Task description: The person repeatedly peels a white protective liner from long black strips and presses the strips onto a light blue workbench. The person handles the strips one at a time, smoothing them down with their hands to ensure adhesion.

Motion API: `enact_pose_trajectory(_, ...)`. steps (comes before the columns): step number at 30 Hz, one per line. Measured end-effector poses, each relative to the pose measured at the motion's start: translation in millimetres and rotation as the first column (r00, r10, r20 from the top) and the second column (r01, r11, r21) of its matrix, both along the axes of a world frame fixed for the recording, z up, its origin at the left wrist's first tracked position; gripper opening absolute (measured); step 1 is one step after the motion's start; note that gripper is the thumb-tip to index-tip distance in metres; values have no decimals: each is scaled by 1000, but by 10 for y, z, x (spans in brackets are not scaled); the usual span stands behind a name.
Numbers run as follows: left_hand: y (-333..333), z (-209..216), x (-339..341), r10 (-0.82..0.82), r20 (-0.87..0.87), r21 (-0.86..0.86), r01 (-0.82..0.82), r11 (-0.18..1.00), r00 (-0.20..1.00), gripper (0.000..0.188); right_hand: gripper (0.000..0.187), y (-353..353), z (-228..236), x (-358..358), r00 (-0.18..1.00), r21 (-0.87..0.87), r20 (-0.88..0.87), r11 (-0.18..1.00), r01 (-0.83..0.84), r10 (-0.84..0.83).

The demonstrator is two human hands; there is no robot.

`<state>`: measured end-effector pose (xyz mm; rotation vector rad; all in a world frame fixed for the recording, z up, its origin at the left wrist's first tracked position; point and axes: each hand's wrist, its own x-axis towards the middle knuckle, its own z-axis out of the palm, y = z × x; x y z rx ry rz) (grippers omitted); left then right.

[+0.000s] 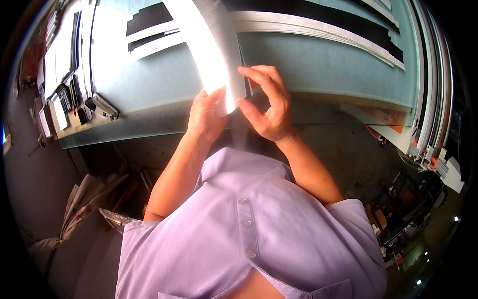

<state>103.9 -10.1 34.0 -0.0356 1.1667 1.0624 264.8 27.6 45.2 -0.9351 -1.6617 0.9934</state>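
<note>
A long white strip (211, 50), paper or thin card by its look, stretches from the far side of the table toward me and is washed out by glare. My left hand (206, 114) is closed on its near end, thumb on top and the other fingers hidden underneath. Beside the strip's right edge is my right hand (271, 102), thumb and index finger apart, both tips at the edge or just touching it. A thin dark-edged layer shows along that side, near the right fingers. Both hands are above the table's front edge.
Stacked white and black strips (318, 25) lie across the pale blue-green glass tabletop (159, 82). At the left stand a stapler (104, 107) and a black mesh holder (64, 94). Metal rails (430, 84) run along the right side. A cloth-like bundle (74, 204) is at lower left.
</note>
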Motion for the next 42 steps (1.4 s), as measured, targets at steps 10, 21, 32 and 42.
enact_pose_trajectory(10, -1, 3, 19, 19, 15, -7, -18, 1000, 1000, 26, 47, 11, -13, 31, 997, -14, 73, 1000, -25, 26)
enact_pose_trajectory(21, 7, 14, 40, 15, -1, -39, -15, 999, 1000, 27, 46, 29, -32, 52, 995, -33, 93, 999, -25, 28)
enact_pose_trajectory(32, 32, -7, 110, 66, -12, 1, -66, 998, 998, 27, 46, -30, -63, 32, 995, -105, 2, 989, 102, -102)
enact_pose_trajectory(42, -80, -424, 228, 81, -295, 29, -76, 997, 952, 33, 21, -35, -421, 157, 908, -446, 349, 811, 379, -232)
